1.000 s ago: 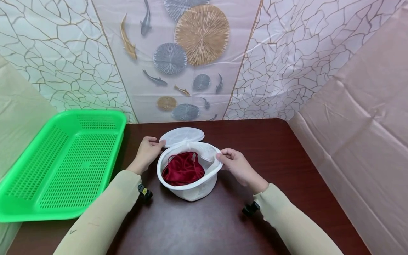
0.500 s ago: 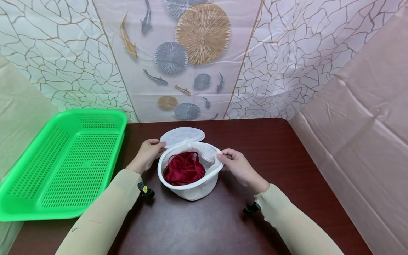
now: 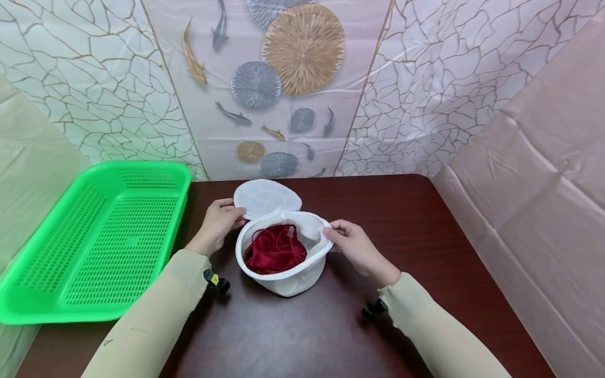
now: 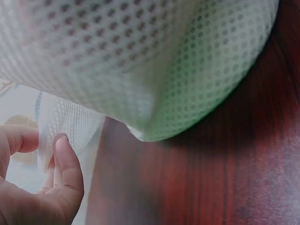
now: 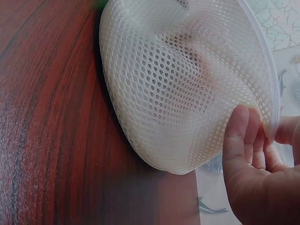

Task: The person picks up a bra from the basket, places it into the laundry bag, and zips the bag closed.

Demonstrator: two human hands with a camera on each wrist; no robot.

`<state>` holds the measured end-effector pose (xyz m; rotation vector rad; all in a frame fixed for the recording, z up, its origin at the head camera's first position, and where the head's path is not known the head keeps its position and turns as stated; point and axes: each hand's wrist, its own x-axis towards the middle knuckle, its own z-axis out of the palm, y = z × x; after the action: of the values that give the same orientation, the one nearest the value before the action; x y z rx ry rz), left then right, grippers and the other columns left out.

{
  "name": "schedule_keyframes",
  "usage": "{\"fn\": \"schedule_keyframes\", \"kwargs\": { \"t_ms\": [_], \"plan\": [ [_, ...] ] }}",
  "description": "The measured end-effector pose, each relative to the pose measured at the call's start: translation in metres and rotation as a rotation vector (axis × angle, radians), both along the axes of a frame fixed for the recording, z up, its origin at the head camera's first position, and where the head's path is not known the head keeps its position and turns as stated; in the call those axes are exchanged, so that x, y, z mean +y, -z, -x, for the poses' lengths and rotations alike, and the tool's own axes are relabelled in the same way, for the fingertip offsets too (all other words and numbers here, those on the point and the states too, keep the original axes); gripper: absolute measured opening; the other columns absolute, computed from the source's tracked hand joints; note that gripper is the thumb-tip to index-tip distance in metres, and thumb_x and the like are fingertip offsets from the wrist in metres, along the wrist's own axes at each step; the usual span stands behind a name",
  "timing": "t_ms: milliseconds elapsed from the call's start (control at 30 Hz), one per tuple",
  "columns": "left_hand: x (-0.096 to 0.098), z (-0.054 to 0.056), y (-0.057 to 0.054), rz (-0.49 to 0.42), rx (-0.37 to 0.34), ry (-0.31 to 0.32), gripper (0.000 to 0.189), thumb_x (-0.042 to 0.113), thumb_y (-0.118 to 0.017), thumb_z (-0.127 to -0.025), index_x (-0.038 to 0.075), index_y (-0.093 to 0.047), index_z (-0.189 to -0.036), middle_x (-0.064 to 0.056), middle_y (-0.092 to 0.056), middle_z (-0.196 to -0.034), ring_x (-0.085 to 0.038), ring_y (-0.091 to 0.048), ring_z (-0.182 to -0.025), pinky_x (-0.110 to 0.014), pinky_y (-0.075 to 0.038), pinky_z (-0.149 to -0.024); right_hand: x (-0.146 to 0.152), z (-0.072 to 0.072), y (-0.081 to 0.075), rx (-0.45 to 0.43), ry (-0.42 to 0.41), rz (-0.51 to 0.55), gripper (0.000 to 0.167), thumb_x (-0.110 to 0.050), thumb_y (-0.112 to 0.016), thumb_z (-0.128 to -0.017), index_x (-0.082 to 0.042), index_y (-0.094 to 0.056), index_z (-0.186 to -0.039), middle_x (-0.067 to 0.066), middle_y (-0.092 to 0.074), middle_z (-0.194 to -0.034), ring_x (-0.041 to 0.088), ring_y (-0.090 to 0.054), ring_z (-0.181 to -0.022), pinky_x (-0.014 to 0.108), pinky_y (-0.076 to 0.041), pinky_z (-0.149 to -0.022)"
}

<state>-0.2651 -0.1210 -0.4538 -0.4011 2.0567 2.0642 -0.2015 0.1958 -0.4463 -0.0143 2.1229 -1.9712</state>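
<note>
A white mesh laundry bag (image 3: 295, 281) with a stiff round rim stands on the table, its mouth facing up. Inside lies a bundle of shiny dark red fabric (image 3: 275, 252) with thin straps. The bag's round lid (image 3: 268, 198) is folded back behind the rim, partly raised. My left hand (image 3: 219, 224) pinches the lid's left edge between thumb and fingers, as the left wrist view also shows. On the other side, my right hand (image 3: 352, 244) pinches the rim at its right; in the right wrist view its fingers (image 5: 235, 136) lie against the mesh near the zipper edge.
A large green plastic basket (image 3: 127, 241) with slotted walls stands on the left of the dark wooden table (image 3: 293, 336). A patterned covering (image 3: 302, 136) hangs behind the table's far edge, and a plain sheet (image 3: 534, 173) hangs along the right.
My left hand has lifted the lid's edge, so the lid tilts up more and shows more of its face. The right hand keeps its hold on the rim.
</note>
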Motion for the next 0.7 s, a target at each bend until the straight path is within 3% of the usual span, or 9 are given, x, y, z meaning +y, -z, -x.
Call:
{"fn": "schedule_keyframes", "kwargs": {
  "t_ms": [300,700],
  "plan": [
    [0.000,-0.004,-0.012,0.019,0.083,0.021,0.049,0.010,-0.063,-0.093,0.002,-0.042,-0.136,-0.016,-0.059,-0.122,-0.019,-0.064,-0.089,-0.028,-0.054,-0.078,0.000,0.001,0.002,0.005,0.003,-0.006,0.026,-0.015,-0.059,-0.097,0.007,-0.057,-0.111,0.015,-0.065,-0.099,0.016,-0.064,-0.080,0.033,-0.055,-0.072],
    [0.002,-0.015,-0.027,0.061,0.221,0.052,0.039,0.008,-0.061,-0.093,0.002,-0.046,-0.129,-0.017,-0.060,-0.117,-0.024,-0.064,-0.092,-0.033,-0.054,-0.080,-0.002,0.002,0.002,0.004,-0.006,-0.002,0.028,-0.015,-0.058,-0.098,0.009,-0.056,-0.112,0.019,-0.064,-0.102,0.015,-0.064,-0.081,0.032,-0.055,-0.073]
  ]
}}
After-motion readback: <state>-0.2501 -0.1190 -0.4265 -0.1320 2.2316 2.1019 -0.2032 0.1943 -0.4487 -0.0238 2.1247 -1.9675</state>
